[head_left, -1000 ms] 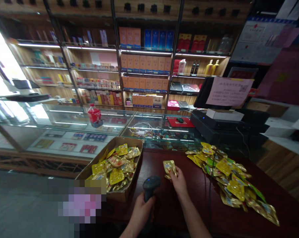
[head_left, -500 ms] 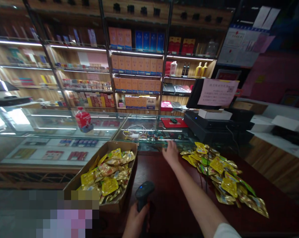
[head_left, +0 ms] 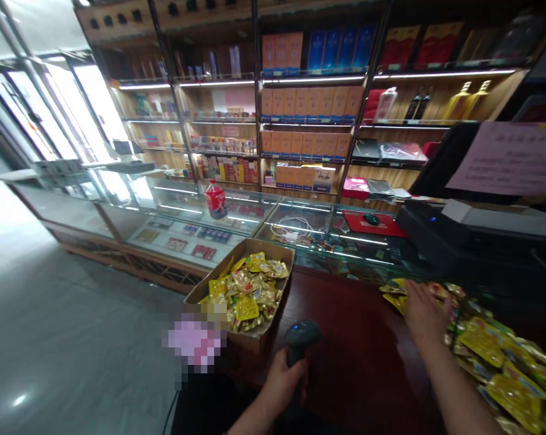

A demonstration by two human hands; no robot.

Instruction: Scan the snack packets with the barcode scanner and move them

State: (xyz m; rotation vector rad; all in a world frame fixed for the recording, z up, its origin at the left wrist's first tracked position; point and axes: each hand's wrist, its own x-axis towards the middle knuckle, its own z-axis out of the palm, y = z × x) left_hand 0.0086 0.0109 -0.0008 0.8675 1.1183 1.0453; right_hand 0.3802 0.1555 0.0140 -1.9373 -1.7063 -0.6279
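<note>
My left hand [head_left: 284, 377] is wrapped round the handle of a dark barcode scanner [head_left: 302, 333], held upright over the reddish-brown tabletop [head_left: 345, 350]. At the far end of a pile of yellow and gold snack packets [head_left: 484, 341], my right hand [head_left: 427, 314] lies palm down with its fingers stretched out, touching the packets. Its fingertips partly cover them. To the left of the scanner stands an open cardboard box [head_left: 259, 341], filled with similar shiny snack packets [head_left: 248, 290].
Behind the table runs a glass display counter [head_left: 246, 220] bearing a red jug [head_left: 215, 199], a white cable [head_left: 291, 228] and a mouse [head_left: 371, 219] on a red mat. A monitor [head_left: 440, 163] and dark cash drawer [head_left: 472, 241] stand right. Stocked shelves line the wall.
My right hand has moved right, from over bare tabletop onto the packet pile. The left hand still holds the barcode scanner. The view has shifted, showing more floor at left.
</note>
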